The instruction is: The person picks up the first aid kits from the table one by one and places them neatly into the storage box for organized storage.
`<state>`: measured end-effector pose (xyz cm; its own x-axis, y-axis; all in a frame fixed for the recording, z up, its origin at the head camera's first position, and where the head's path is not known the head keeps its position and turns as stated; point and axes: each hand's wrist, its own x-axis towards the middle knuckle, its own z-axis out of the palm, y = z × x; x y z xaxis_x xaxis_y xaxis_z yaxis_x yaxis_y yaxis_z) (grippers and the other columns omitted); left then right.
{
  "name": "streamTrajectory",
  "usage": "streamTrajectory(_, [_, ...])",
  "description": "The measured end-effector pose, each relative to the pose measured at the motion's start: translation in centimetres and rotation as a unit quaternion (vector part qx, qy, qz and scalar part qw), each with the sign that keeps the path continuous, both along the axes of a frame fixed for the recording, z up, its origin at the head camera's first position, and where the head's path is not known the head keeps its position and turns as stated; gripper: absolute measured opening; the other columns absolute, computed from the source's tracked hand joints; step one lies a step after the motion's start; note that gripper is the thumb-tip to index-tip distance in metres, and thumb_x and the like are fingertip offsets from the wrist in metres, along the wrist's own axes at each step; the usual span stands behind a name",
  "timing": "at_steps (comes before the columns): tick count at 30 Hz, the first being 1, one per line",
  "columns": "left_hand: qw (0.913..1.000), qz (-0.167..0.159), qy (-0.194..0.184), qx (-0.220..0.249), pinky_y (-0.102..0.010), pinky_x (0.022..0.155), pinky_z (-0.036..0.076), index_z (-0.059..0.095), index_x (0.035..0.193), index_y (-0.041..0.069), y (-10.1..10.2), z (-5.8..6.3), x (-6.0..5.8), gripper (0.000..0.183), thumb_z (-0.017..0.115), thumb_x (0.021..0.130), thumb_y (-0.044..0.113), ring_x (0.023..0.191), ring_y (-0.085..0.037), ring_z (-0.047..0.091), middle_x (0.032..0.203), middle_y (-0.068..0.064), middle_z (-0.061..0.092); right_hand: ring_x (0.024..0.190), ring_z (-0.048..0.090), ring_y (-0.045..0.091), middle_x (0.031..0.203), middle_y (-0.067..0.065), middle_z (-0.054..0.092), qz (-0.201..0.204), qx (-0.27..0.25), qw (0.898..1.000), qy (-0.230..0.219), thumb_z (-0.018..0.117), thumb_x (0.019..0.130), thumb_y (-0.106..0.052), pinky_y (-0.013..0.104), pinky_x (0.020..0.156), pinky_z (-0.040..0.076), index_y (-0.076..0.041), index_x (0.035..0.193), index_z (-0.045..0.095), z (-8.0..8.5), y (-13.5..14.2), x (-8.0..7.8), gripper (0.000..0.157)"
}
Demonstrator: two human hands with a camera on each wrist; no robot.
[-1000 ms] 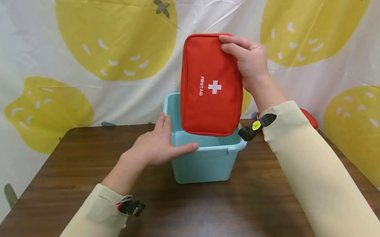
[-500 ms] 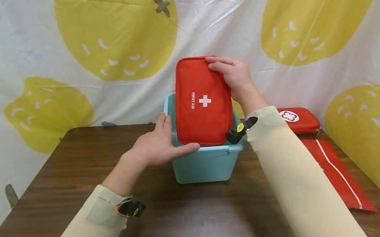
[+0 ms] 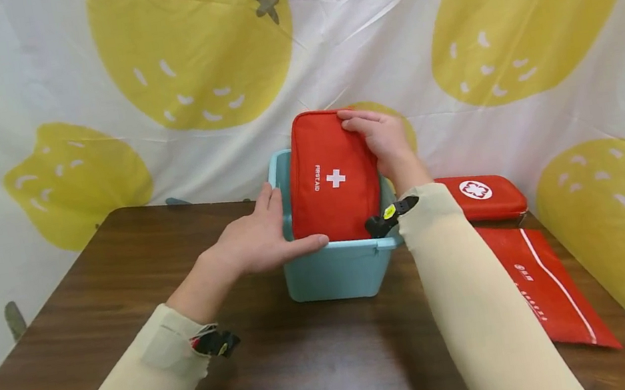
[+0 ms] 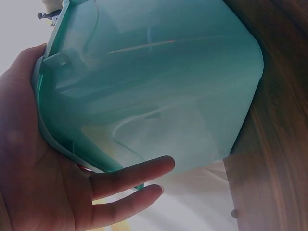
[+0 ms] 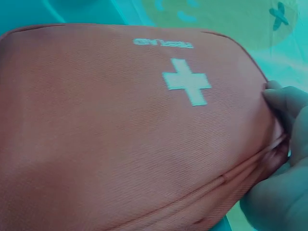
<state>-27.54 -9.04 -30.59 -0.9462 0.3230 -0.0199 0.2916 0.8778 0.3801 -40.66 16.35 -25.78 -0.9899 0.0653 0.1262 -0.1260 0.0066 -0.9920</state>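
Observation:
A red first aid pouch (image 3: 331, 185), with a white cross, stands on end partly inside a light blue plastic bin (image 3: 336, 272). Its lower part is hidden behind the bin's front wall. My right hand (image 3: 383, 137) pinches the pouch's upper right corner. In the right wrist view, fingers and thumb (image 5: 274, 202) grip the zippered end of the pouch. My left hand (image 3: 252, 238) rests against the near left corner of the bin's rim, thumb along the front edge. The left wrist view has its straight fingers (image 4: 134, 178) spread along the outer wall of the bin.
On the right side of the table (image 3: 225, 383), a red hard case (image 3: 491, 195) with a white round emblem lies behind a flat red bag (image 3: 551, 287) with a white stripe. A lemon-print cloth (image 3: 354, 27) hangs right behind the table.
My right hand has lowered the pouch down and left into the bin. The red case and flat bag have come into view from behind the right arm. The left hand stays put.

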Motion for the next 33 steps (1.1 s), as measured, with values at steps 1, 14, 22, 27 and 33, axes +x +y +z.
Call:
streamTrajectory(1, [1.0,0.0,0.001,-0.001,-0.055,0.103,0.061,0.008,0.176,0.005,0.0,0.0,0.0,0.13,0.056,0.089,0.089,0.149,-0.037,0.056,0.186,-0.014,0.006,0.106,0.074,0.02,0.129,0.0,0.079,0.001,0.004,1.0,-0.004,0.08,0.101,-0.025,0.028,0.09,0.064,-0.027,0.123,0.086,-0.1,0.0,0.0,0.023])
streamTrajectory(14, [1.0,0.001,0.003,-0.002,-0.054,0.101,0.062,0.007,0.177,0.005,-0.5,0.0,0.2,0.131,0.057,0.089,0.089,0.143,-0.038,0.06,0.186,-0.014,0.007,0.119,0.065,0.024,0.144,0.007,0.069,0.107,0.152,0.982,-0.032,0.068,0.107,-0.017,0.031,0.094,0.06,-0.016,0.139,0.078,-0.8,-0.5,0.2,0.034])
streamTrajectory(22, [1.0,-0.001,0.002,-0.001,-0.053,0.099,0.063,0.006,0.176,0.005,-0.4,0.0,0.3,0.132,0.057,0.089,0.089,0.144,-0.038,0.059,0.186,-0.015,0.007,0.119,0.064,0.028,0.14,0.011,0.07,0.14,0.269,0.953,-0.019,0.066,0.108,-0.018,0.035,0.093,0.059,-0.013,0.133,0.081,-0.8,-0.7,0.4,0.03])
streamTrajectory(27, [0.9999,0.002,0.011,-0.001,-0.051,0.097,0.063,0.006,0.177,0.005,-0.3,0.0,0.2,0.132,0.056,0.089,0.09,0.139,-0.039,0.063,0.186,-0.014,0.007,0.12,0.06,0.029,0.134,0.011,0.07,0.159,0.381,0.91,-0.021,0.065,0.108,-0.02,0.039,0.096,0.056,-0.016,0.131,0.082,-0.7,-0.8,0.4,0.029])
streamTrajectory(33, [0.9999,0.001,0.011,-0.001,-0.049,0.096,0.063,0.003,0.177,0.007,-0.3,0.0,0.3,0.131,0.055,0.09,0.09,0.136,-0.038,0.066,0.186,-0.013,0.005,0.123,0.058,0.03,0.136,0.013,0.068,0.187,0.458,0.869,-0.022,0.066,0.107,-0.019,0.044,0.103,0.058,-0.016,0.135,0.079,-0.8,-1.2,0.4,0.031])
